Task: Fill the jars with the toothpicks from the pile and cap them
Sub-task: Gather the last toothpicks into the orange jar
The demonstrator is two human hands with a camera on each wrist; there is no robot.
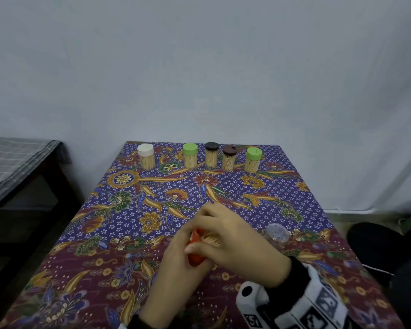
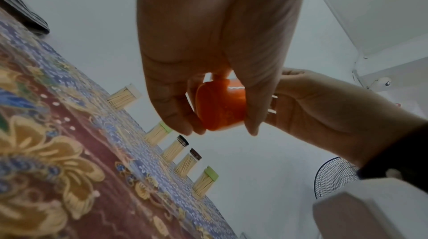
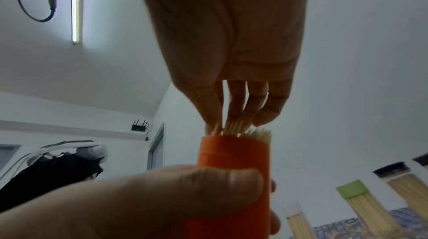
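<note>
My left hand [image 1: 176, 260] grips an orange jar [image 1: 196, 256] low over the patterned tablecloth [image 1: 128, 233], near the table's front middle. In the right wrist view its thumb lies across the jar's side [image 3: 234, 153]. My right hand [image 1: 223, 231] reaches in from the right and pinches a bundle of toothpicks [image 3: 259, 135] at the jar's mouth, where the tips stick out above the rim. The left wrist view shows the orange jar [image 2: 222, 107] from below, between thumb and fingers. No loose pile is in view.
Along the far edge stand several filled, capped jars: white cap [image 1: 146, 156], green [image 1: 190, 154], dark [image 1: 211, 153], brown [image 1: 229, 157], green [image 1: 253, 159]. A clear plastic piece [image 1: 277, 233] lies right of my hands. A bench [image 1: 22, 167] stands left of the table.
</note>
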